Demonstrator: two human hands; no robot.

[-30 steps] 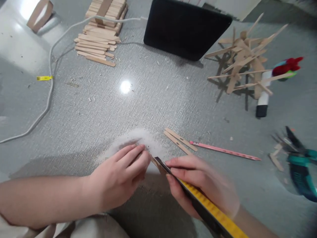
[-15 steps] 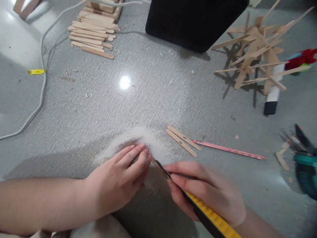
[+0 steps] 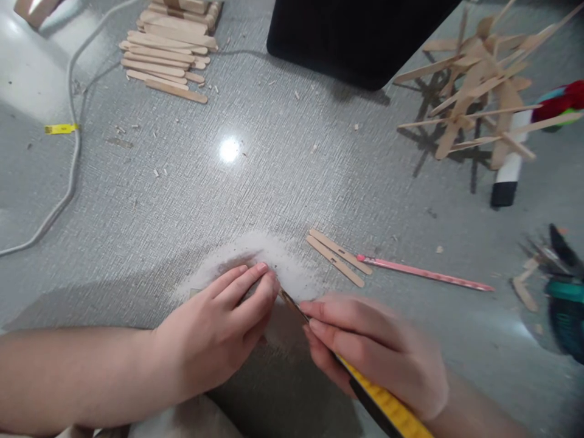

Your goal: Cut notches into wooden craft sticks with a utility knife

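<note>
My left hand is closed with its fingertips pinched together, low in the middle of the head view. A thin wooden craft stick is gripped there, mostly hidden by the fingers. My right hand wraps round a yellow and black utility knife, whose narrow front end lies against the stick. Pale dust is spread on the table around my left fingertips. Just beyond my right hand lie two craft sticks, each with a small slot cut in it, and a pink pencil.
A pile of craft sticks lies at the back left, by a white cable. A black box-like object stands at the back. On the right are a craft-stick structure, a white marker and teal-handled pliers.
My right hand and the knife have slid slightly up and left, closer to my left hand. My left hand stays almost in place. The camera view has shifted a little.
</note>
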